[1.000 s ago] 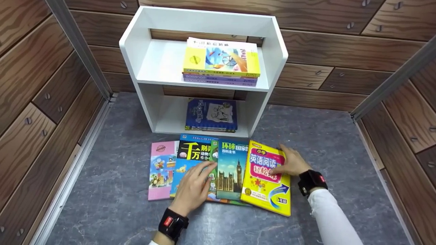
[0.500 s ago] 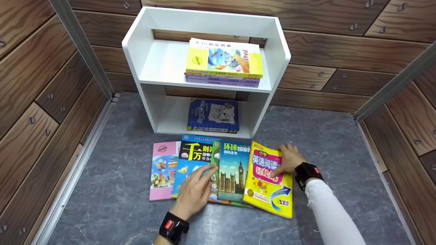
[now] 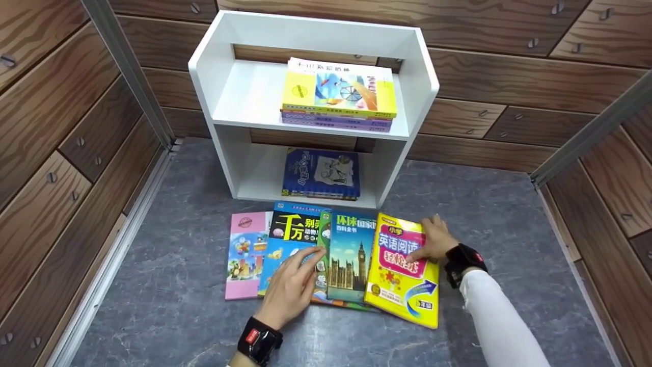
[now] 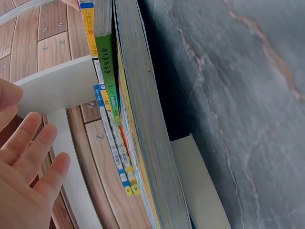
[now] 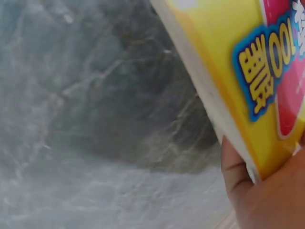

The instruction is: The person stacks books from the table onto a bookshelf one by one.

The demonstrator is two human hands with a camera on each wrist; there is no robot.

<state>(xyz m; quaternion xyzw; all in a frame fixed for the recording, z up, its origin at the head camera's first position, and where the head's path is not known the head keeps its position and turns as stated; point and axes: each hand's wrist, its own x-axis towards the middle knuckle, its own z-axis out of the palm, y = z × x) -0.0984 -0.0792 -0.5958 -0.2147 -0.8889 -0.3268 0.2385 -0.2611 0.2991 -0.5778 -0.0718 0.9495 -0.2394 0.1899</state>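
My right hand (image 3: 435, 242) pinches the yellow book (image 3: 395, 298), thumb on its cover, near the right front corner of the shelf (image 3: 249, 94). My left hand (image 3: 289, 289), fingers loosely extended, is over the blue book (image 3: 285, 244) before the shelf; I cannot tell whether they touch. A stack (image 3: 338, 94) lies on the shelf's upper board.

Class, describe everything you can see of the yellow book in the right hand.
The yellow book has a glossy, papery-looking cover with a pink title panel, Chinese characters and a curved blue arrow. A pale side edge shows in the right wrist view. It is cover up, slightly slanted, partly hiding the clock-tower book in the head view. The right hand grips its right edge, thumb over the cover.
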